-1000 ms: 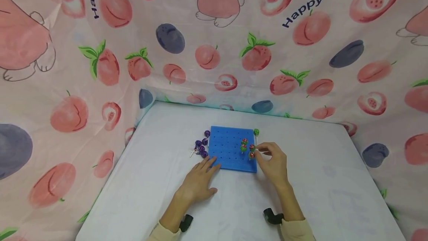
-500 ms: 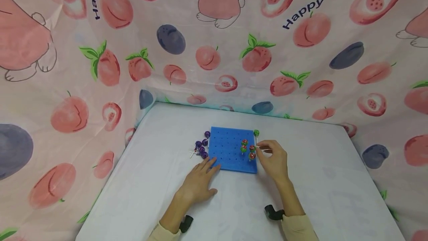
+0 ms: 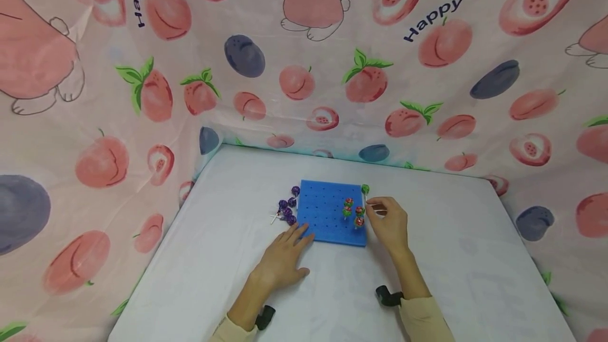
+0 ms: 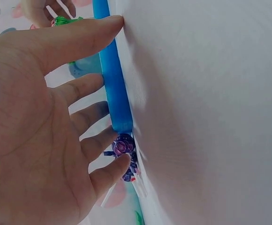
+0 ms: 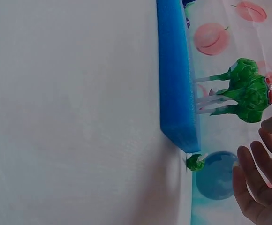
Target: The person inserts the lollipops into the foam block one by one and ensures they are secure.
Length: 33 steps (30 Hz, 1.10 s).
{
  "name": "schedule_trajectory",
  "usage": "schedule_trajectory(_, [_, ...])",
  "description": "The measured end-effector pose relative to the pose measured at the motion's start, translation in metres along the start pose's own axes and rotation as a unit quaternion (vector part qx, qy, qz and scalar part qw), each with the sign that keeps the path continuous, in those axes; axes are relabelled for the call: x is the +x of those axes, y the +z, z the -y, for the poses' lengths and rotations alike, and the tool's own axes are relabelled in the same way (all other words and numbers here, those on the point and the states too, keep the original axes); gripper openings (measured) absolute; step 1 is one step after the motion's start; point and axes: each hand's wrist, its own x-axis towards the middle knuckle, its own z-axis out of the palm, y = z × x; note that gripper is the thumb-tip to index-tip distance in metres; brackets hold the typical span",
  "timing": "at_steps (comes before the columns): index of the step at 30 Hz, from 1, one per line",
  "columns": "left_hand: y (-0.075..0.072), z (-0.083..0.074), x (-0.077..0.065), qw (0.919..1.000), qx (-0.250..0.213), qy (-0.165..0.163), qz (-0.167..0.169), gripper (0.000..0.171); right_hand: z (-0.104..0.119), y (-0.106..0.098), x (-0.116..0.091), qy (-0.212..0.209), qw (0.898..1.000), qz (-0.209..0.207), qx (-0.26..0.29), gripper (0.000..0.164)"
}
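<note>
My left hand [image 3: 281, 263] rests with spread fingers on the near-left corner of a blue foam board [image 3: 323, 205] full of small holes. Several red-and-green lollipops [image 3: 359, 221] stand upright in the board's right part, their white sticks in the holes; the right wrist view shows their green wrappers [image 5: 248, 93] from the side. Just off the board's right edge is my right hand [image 3: 391, 226], fingers loosely bent and holding nothing, slightly apart from those lollipops. A green lollipop [image 3: 365, 189] lies on the table beside the far-right edge, close to the right fingertips.
Several purple lollipops [image 3: 287, 212] lie in a loose pile along the board's left side, close to the left fingertips. A white cloth covers the table [image 3: 228, 199]. Fruit-patterned sheets [image 3: 294, 57] hang behind and at the sides.
My right hand has let go of a red-and-green lollipop at the board's right edge and drawn slightly away to the right. The left hand stays in place on the board.
</note>
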Motion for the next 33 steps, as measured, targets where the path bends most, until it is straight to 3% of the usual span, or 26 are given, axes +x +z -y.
schedule_trajectory(33, [-0.004, -0.003, -0.003, 0.9999, -0.001, 0.007, -0.013, 0.082, -0.024, 0.013, 0.024, 0.082, 0.996, 0.024, -0.040, 0.023])
